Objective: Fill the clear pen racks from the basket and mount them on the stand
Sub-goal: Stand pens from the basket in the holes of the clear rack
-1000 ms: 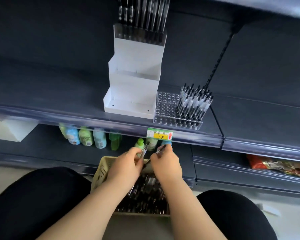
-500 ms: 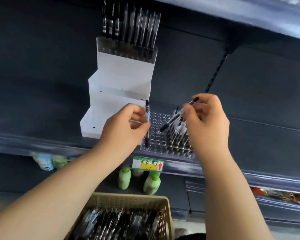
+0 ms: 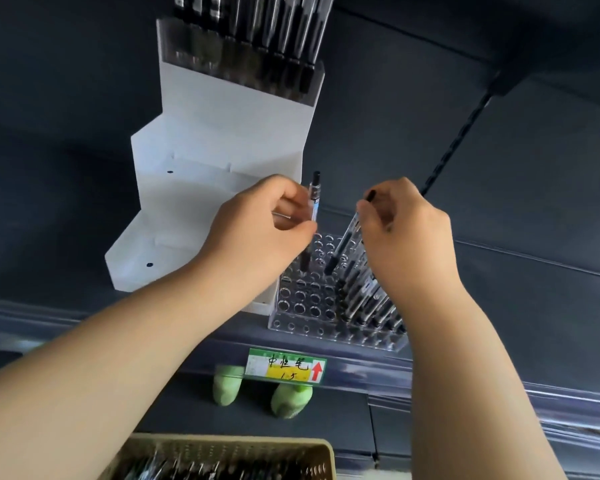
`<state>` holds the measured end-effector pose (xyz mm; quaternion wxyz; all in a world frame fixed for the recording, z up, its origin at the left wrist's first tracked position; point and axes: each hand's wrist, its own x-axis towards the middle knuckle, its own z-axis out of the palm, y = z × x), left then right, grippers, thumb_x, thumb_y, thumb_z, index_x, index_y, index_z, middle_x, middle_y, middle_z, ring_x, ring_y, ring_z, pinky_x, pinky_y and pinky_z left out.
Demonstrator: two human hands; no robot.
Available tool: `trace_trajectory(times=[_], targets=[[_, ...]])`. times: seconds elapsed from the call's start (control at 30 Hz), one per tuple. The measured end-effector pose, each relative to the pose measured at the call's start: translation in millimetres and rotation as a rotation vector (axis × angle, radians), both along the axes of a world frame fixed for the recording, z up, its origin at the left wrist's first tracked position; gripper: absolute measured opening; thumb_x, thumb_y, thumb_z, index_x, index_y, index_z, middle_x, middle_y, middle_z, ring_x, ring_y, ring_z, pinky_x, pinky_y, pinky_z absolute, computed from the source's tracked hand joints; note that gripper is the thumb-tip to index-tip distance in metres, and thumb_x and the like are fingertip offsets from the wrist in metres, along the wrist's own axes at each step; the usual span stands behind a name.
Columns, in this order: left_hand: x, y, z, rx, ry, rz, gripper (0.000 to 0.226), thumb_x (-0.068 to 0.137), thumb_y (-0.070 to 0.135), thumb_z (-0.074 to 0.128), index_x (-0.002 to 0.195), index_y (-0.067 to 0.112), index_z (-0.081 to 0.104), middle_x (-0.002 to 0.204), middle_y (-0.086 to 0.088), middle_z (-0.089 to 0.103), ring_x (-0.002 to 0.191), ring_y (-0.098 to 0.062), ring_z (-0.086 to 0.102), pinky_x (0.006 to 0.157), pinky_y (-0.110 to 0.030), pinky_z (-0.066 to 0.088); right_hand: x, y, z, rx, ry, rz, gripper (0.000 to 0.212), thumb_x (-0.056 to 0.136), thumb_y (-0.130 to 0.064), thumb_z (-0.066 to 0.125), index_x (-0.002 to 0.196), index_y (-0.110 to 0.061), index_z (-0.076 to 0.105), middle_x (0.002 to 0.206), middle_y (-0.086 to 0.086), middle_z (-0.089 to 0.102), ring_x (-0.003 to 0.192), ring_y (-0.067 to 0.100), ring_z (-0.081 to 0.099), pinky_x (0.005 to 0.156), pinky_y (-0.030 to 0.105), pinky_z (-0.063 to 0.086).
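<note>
in the head view, the left hand is holding one pen nearly upright, its grip pinched narrow round the barrel. The lower end is reaching down among the open holes of the clear rack, which is sitting on the shelf just beside the white stand. the right hand is pinching a second pen, tilted, with its lower tip hanging over a hole near the middle of the same rack. whether either tip is already seated is too hard to tell.

as for progress, one filled rack is already sitting on the stand's top step, packed with pens. the rack on the shelf is only partly loaded: its right-hand rows are carrying pens, while the left and middle holes are showing bare. the stand's two lower steps are holding nothing yet. so the job is looking under halfway done. this rack is needing many more pens, then mounting, and at least one step would remain after that.

the basket is lying at the bottom edge, near the person, with plenty of pens in it. below the shelf, a price label and two green bottles are showing.
</note>
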<state>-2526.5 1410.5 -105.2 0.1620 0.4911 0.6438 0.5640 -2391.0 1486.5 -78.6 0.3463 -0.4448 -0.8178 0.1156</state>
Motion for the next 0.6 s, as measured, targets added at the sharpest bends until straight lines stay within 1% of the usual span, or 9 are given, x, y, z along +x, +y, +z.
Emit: trace_trajectory(times=[0.07, 0.27, 0.37, 0.47, 0.6], targets=[[-1.1, 2.0, 1.1, 0.001, -0.020, 0.005, 0.022, 0.076, 0.020, 0.073, 0.081, 0.034, 0.057, 0.078, 0.016, 0.067, 0.071, 0.003, 0.064, 0.073, -0.018, 0.051, 0.4, 1.4, -0.4, 0.004, -0.008, -0.006, 0.015, 0.092, -0.028, 0.053, 0.104, -0.019, 0.056, 0.088, 0.007, 0.065, 0.083, 0.027, 0.057, 0.076, 0.038, 0.049], [1.2, 3.2, 2.8, -0.004, -0.047, 0.003, 0.018, 0.077, 0.019, 0.072, 0.084, 0.030, 0.059, 0.079, 0.015, 0.068, 0.072, 0.002, 0.065, 0.075, -0.020, 0.051, 2.1, 2.7, -0.9, 0.011, -0.039, -0.042, 0.015, 0.092, -0.029, 0.052, 0.103, -0.021, 0.056, 0.090, 0.007, 0.065, 0.081, 0.030, 0.058, 0.073, 0.037, 0.050], [0.2, 2.3, 1.3, -0.016, -0.036, 0.004, 0.018, 0.077, 0.021, 0.072, 0.086, 0.030, 0.060, 0.079, 0.016, 0.068, 0.071, 0.004, 0.064, 0.071, -0.015, 0.051, 1.4, 2.4, -3.3, 0.029, -0.082, -0.047, 0.017, 0.092, -0.028, 0.052, 0.106, -0.019, 0.057, 0.093, 0.007, 0.066, 0.086, 0.029, 0.056, 0.079, 0.037, 0.047], [-2.4, 1.7, 2.0, -0.014, -0.049, 0.008, 0.017, 0.077, 0.021, 0.072, 0.086, 0.030, 0.060, 0.079, 0.016, 0.068, 0.071, 0.004, 0.064, 0.071, -0.015, 0.051, 0.8, 2.2, -4.8, 0.074, -0.104, -0.048, 0.018, 0.091, -0.024, 0.056, 0.106, -0.014, 0.060, 0.093, 0.001, 0.068, 0.093, 0.024, 0.053, 0.086, 0.042, 0.044], [-3.8, 0.7, 4.0, -0.009, -0.062, 0.014, 0.017, 0.077, 0.022, 0.072, 0.084, 0.032, 0.059, 0.078, 0.017, 0.068, 0.072, 0.004, 0.064, 0.072, -0.015, 0.049, -0.4, 2.6, -6.0, 0.082, -0.111, -0.061, 0.022, 0.088, -0.018, 0.059, 0.110, -0.014, 0.060, 0.095, -0.003, 0.069, 0.097, 0.022, 0.052, 0.087, 0.045, 0.043]])
